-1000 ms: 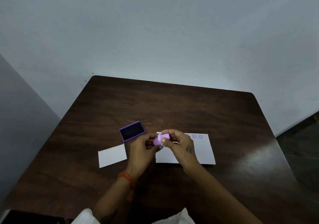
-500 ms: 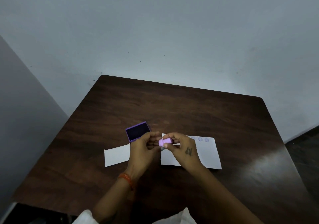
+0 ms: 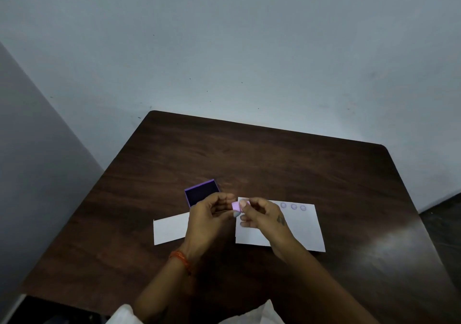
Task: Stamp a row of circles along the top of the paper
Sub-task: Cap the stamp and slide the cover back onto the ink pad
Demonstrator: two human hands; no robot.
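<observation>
A white paper point(image 3: 303, 229) lies on the dark wooden table point(image 3: 274, 159), with three purple circles point(image 3: 293, 206) stamped along its top right edge. A small pink stamp point(image 3: 236, 206) is held above the paper's top left corner. My right hand point(image 3: 262, 215) pinches it from the right and my left hand point(image 3: 212, 214) holds it from the left. The open purple ink pad point(image 3: 202, 194) sits just behind my left hand, partly hidden by it.
A second, smaller white paper point(image 3: 169, 229) lies to the left of my left hand. The table stands against a pale wall, in a corner on the left. A shiny patch of light shows on the table's right side.
The camera view has shifted, so everything sits a little further right. Both hands keep turning the pink stamp between their fingers. A third stamped circle has come out from behind my right hand.
</observation>
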